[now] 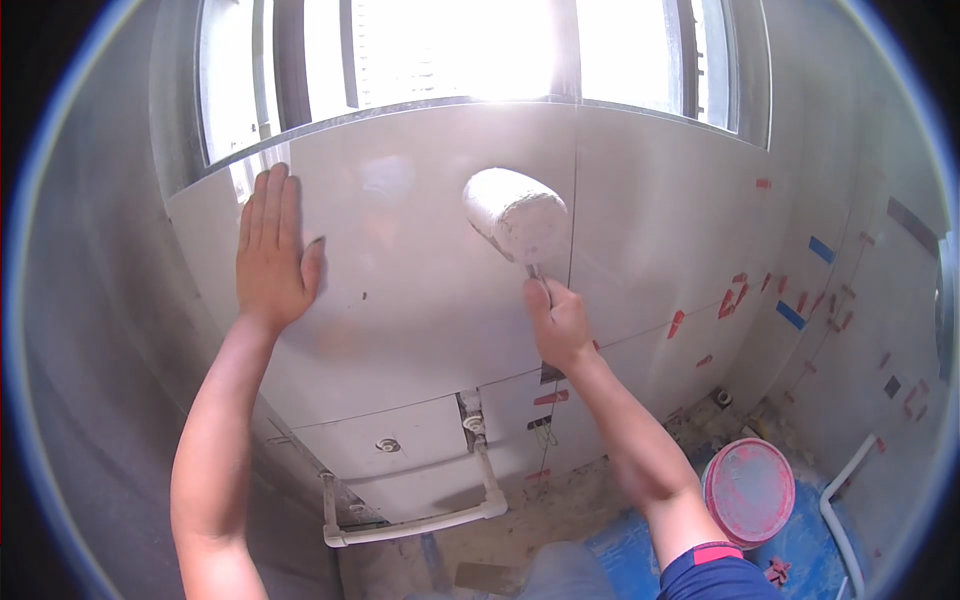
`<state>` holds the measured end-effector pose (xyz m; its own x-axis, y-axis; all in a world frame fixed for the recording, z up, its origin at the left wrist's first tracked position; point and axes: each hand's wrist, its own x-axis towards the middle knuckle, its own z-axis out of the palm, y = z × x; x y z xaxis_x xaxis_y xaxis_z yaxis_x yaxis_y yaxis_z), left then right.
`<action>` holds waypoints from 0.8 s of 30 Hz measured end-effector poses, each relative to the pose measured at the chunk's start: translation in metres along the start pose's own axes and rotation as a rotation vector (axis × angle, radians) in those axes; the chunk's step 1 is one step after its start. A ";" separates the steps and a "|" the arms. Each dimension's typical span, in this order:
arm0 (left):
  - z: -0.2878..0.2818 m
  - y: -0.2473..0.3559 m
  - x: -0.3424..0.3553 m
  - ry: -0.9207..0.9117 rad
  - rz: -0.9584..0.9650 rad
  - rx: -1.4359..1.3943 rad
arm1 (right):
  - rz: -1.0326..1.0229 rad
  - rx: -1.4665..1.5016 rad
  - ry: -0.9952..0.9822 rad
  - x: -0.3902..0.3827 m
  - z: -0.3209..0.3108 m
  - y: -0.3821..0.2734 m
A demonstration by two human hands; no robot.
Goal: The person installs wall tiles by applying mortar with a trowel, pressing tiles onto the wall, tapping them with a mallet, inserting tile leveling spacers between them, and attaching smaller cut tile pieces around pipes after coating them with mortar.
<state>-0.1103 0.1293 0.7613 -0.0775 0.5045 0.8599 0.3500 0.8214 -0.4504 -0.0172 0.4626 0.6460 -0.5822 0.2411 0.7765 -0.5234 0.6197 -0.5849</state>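
My left hand (268,255) lies flat against a large pale wall tile (400,290), near its upper left corner below the window. Its fingers are stretched out and hold nothing. In my right hand (560,325) is the short handle of a white rubber mallet (515,212), gripped with the fingers wrapped round it. The mallet's thick head points up and is in front of the tile, left of a vertical joint; whether it touches the surface I cannot tell.
Above the tile is a bright window (455,50). A white pipe frame (420,530) juts from the wall below. Red tile wedges (733,297) sit along joints at right. On the floor are a pink-rimmed bucket (750,490), blue sheeting (825,530) and a bent pipe (835,500).
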 end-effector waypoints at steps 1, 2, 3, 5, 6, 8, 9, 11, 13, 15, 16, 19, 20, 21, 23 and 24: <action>0.001 0.001 0.001 0.022 0.019 0.022 | 0.002 0.039 -0.006 -0.001 -0.003 0.001; 0.001 0.001 0.002 0.043 0.027 0.055 | 0.011 0.058 -0.013 -0.002 -0.003 0.002; 0.002 0.001 0.002 0.041 0.044 0.050 | 0.005 0.085 -0.011 -0.003 -0.003 0.004; 0.003 0.002 0.002 0.066 0.043 0.045 | -0.035 0.059 -0.007 -0.004 -0.002 0.008; 0.004 0.003 0.002 0.037 0.028 0.033 | -0.052 0.072 0.021 -0.005 -0.002 0.010; 0.005 0.003 0.002 0.052 0.028 0.069 | 0.051 0.130 -0.027 -0.004 -0.002 0.012; 0.005 0.002 0.001 0.059 0.035 0.056 | 0.070 0.129 -0.044 -0.004 -0.003 0.012; 0.006 0.003 0.002 0.061 0.039 0.074 | 0.005 0.115 -0.042 -0.003 -0.005 0.011; 0.005 0.005 0.001 0.050 0.024 0.047 | 0.021 0.116 -0.038 -0.002 -0.007 0.009; 0.003 0.006 0.004 0.074 0.036 0.049 | 0.094 0.087 -0.060 -0.002 -0.008 0.010; 0.002 0.007 0.003 0.065 0.036 0.058 | 0.017 0.124 -0.035 -0.002 -0.008 0.013; 0.005 0.008 0.006 0.077 0.065 0.016 | 0.010 0.096 -0.020 0.001 -0.004 0.028; 0.006 0.004 0.007 0.162 0.116 -0.031 | 0.028 0.064 -0.058 0.004 0.000 0.034; 0.010 0.003 0.007 0.075 0.069 -0.080 | 0.078 0.031 -0.042 0.005 -0.001 0.039; 0.013 0.000 0.002 0.023 0.011 -0.132 | 0.151 0.011 -0.117 0.006 0.000 0.039; 0.013 0.002 -0.004 -0.038 -0.070 -0.083 | 0.093 0.093 -0.122 0.005 0.000 0.034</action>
<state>-0.1220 0.1324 0.7543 -0.1393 0.4578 0.8781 0.4186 0.8308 -0.3667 -0.0375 0.4849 0.6300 -0.6986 0.1983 0.6874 -0.5159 0.5261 -0.6761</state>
